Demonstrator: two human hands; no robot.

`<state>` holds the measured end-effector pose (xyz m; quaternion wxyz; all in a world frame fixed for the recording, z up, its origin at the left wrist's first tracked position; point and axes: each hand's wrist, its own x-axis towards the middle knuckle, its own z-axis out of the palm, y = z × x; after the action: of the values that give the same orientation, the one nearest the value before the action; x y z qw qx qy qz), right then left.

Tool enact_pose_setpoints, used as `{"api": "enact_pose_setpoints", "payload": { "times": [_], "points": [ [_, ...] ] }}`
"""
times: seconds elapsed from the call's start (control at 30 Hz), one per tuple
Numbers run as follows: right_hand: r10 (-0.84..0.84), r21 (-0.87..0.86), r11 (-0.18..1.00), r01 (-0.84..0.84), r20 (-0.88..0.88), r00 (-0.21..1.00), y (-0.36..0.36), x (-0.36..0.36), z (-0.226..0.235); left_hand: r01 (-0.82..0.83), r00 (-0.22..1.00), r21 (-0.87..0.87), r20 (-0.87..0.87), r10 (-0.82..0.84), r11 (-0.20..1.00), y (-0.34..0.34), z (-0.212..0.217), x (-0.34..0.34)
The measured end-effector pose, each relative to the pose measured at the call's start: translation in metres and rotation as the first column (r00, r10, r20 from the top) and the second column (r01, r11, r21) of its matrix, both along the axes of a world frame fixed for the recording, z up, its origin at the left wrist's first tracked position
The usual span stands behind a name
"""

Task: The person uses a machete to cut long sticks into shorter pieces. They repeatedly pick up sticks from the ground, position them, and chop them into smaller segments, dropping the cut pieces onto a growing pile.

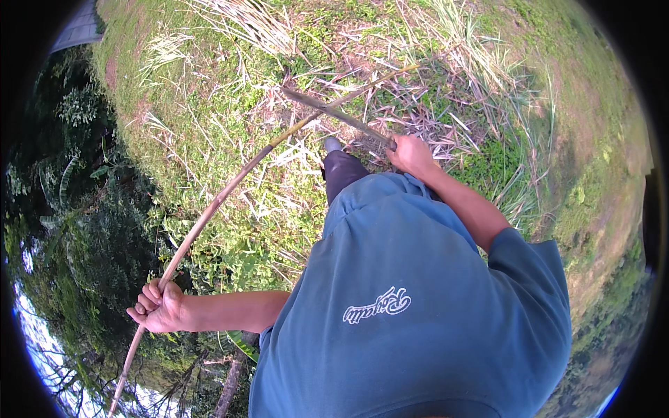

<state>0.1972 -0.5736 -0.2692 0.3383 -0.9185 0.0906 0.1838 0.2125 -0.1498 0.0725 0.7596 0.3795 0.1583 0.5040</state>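
A long jointed cane stalk (209,209) runs from the lower left up toward the top right; it is pinkish brown low down and yellowish farther off. My left hand (162,310) is closed round it, arm stretched out to the left. In my right hand (412,155), fingers wrapped at the near end, is a machete (348,122) with a long, flat, dull grey-brown blade. The blade points up and left and crosses the stalk near the picture's middle; whether they touch I cannot tell. My right fingers hide most of the handle.
Dry leaves and strips (446,125) litter the grass ahead of my foot (333,144). Bundles of pale stalks or leaves (251,24) lie at the top, with another leafy heap (481,56) at the upper right. Dark trees and bushes (77,230) stand along the left.
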Motion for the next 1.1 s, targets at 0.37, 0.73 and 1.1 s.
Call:
{"api": "enact_pose_setpoints", "payload": {
  "times": [0.37, 0.73, 1.1],
  "points": [
    [-0.065, -0.105, 0.993, 0.054, -0.101, 0.993, -0.038, -0.009, -0.058, -0.021, 1.000, -0.016, 0.010, 0.021, 1.000, 0.001, 0.007, -0.005],
    [0.039, 0.120, 0.992, -0.035, -0.030, 0.999, -0.019, -0.009, -0.035, 0.337, 0.941, 0.011, -0.015, -0.337, 0.941, -0.019, 0.001, 0.009],
    [-0.225, 0.017, 0.974, 0.224, 0.072, 0.972, -0.018, -0.005, -0.033, 0.182, 0.982, 0.097, 0.034, -0.186, 0.979, -0.016, 0.021, 0.011]
  ]
}}
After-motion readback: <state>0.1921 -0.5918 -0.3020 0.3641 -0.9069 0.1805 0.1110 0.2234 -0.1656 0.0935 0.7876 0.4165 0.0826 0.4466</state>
